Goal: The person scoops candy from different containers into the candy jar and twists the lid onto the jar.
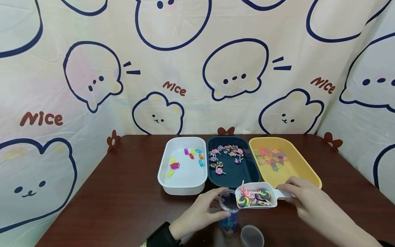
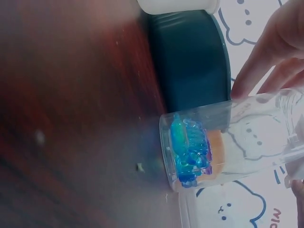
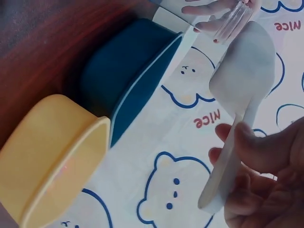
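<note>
My left hand grips a clear plastic jar near its open mouth, thumb on one side and fingers on the other. Blue and purple translucent pieces lie at the jar's bottom. In my right hand is the handle of a white scoop, loaded with several swirled lollipop-shaped pieces in pink and rainbow colours. The scoop's front edge is right at the jar's rim in the head view. A round translucent lid or cup sits on the table beside the jar.
Three trays stand side by side behind the hands. The white tray holds small candy-shaped pieces, the dark blue tray more lollipop pieces, and the yellow tray pastel translucent pieces. All rest on a brown table before a printed curtain.
</note>
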A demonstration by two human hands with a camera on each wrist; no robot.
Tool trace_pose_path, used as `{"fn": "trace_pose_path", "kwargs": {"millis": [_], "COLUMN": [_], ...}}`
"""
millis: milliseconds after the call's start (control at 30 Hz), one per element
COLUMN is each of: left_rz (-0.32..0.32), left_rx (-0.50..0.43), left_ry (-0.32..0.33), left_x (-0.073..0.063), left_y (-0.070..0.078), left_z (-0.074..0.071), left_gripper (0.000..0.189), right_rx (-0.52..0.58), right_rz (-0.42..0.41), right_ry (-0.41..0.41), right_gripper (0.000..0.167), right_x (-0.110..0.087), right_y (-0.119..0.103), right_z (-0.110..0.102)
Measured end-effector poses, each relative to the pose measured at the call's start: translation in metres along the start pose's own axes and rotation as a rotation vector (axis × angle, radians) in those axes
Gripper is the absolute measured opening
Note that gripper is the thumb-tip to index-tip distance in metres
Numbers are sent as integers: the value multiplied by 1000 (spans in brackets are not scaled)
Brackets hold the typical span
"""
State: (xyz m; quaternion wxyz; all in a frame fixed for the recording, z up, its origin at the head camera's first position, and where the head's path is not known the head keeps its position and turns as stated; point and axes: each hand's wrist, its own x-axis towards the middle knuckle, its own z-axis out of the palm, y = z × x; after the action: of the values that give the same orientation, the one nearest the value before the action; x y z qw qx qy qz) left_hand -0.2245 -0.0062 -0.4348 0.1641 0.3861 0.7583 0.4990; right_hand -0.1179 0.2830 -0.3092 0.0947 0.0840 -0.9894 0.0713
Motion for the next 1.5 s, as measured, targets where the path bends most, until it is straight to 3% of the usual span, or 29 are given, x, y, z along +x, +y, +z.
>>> {"fn": "trace_pose_path", "kwargs": {"millis": [67, 167, 233, 367, 433, 567, 733, 833, 1033, 1500], "left_rz": [-31, -76, -41, 35, 52, 60, 12, -25, -31, -53], "left_rx": [18, 9, 31, 68, 76, 113, 124, 112, 149, 106], "left_ry": [14, 31, 33, 31, 40, 47, 50, 62, 74, 79], "left_x": [-7, -13, -9, 5, 7, 3, -9, -14, -14, -13], "left_y": [31, 59, 40, -14, -22, -3, 52, 72, 77, 74], "left_z": [-4, -6, -2, 9, 11, 9, 0, -2, -2, 0], "left_gripper": [60, 59, 61, 68, 68, 67, 64, 62, 62, 62], "right_rx": [-36, -112, -152, -207, -227, -270, -308, -313, -337, -407], "right_rz": [-1, -17, -30, -63, -80, -125, -172, -181, -189, -205], "right_ry": [9, 29, 50, 96, 118, 167, 218, 228, 240, 239], "right_gripper": [32, 42, 48, 54, 56, 60, 62, 61, 62, 57], "right_x": [0, 0, 1, 0, 0, 0, 1, 1, 1, 4], "right_y": [-3, -7, -10, -13, -13, -14, -15, -17, -21, -29], "right_z": [-2, -7, -9, -13, -13, -15, -17, -18, -20, -28]}}
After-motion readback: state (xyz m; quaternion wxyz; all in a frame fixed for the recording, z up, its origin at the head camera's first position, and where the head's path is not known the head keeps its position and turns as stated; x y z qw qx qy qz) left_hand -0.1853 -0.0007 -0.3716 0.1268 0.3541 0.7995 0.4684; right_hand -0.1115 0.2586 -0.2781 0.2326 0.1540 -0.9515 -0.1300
